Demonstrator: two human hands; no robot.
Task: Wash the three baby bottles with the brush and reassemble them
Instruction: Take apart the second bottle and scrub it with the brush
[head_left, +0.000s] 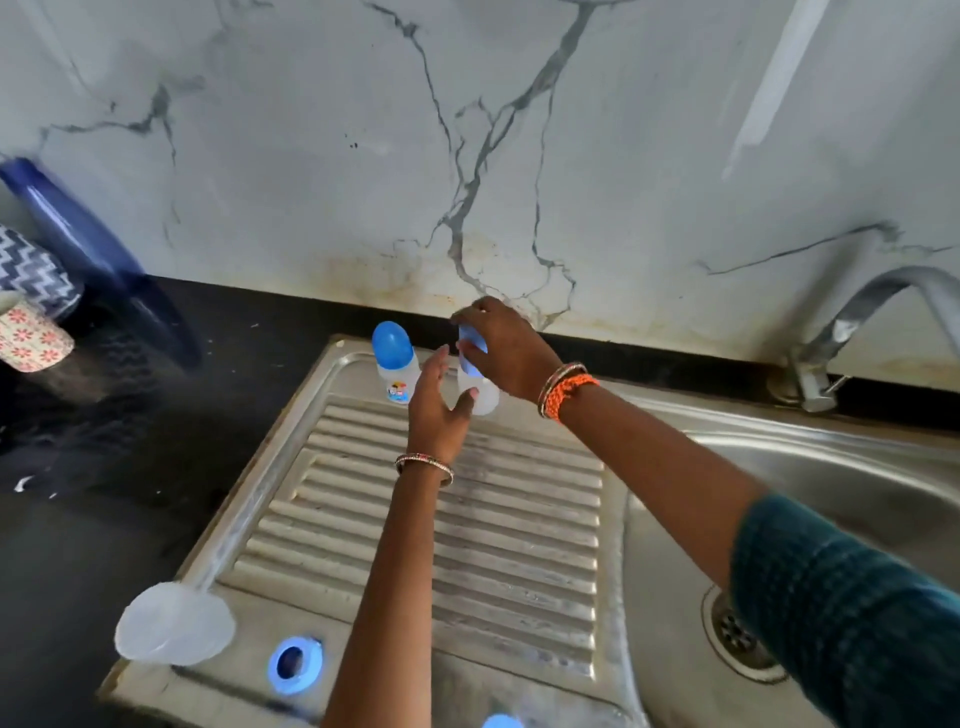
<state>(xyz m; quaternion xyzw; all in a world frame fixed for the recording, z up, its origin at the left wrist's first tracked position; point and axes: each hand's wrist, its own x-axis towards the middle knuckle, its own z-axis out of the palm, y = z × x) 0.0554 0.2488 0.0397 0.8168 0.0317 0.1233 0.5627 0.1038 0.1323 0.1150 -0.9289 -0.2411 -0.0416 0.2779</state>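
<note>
At the back edge of the ribbed drainboard (519, 519), the right hand (506, 348) grips the blue cap of an upright bottle (480, 395), hiding most of that cap, while the left hand (439, 405) is spread, fingers loose, just beside the bottle's body. A second capped bottle (395, 364) stands upright just to the left. Near the front edge, blurred, lie a clear bottle body (174, 623) and a blue ring (295, 665); a blue piece (501, 721) is cut off below.

No readable text; the bottle (397, 371) bears only a cartoon sticker.
</note>
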